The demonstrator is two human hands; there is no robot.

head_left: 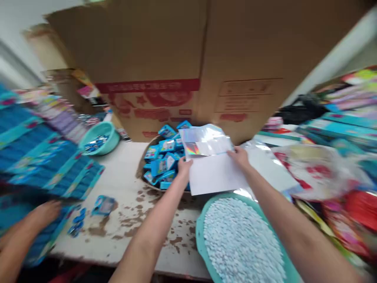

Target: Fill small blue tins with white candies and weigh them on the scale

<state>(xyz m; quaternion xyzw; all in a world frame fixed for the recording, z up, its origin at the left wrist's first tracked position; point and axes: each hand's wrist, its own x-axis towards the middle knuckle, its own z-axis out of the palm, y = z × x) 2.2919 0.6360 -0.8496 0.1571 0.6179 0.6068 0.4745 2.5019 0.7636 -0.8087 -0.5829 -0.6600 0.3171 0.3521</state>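
A white sheet (216,175) with a shiny holographic film (206,139) over its upper part is held up in front of me. My left hand (184,167) pinches its left edge, and my right hand (239,156) grips the right edge. Behind and to the left of the sheet, a round basket (140,167) holds many small blue packs (160,165), some hidden by the sheet. Below my right forearm stands a turquoise basin (200,236) full of small pale pieces (241,239). Another white sheet under clear film (272,169) lies right of my right hand.
A large cardboard box (165,47) rises at the back. At left are stacked blue boxes (44,153), a turquoise bowl (113,137) and a co-worker's hand (48,212). One blue pack (103,205) lies on the stained table (126,232). Plastic bags (318,169) crowd the right.
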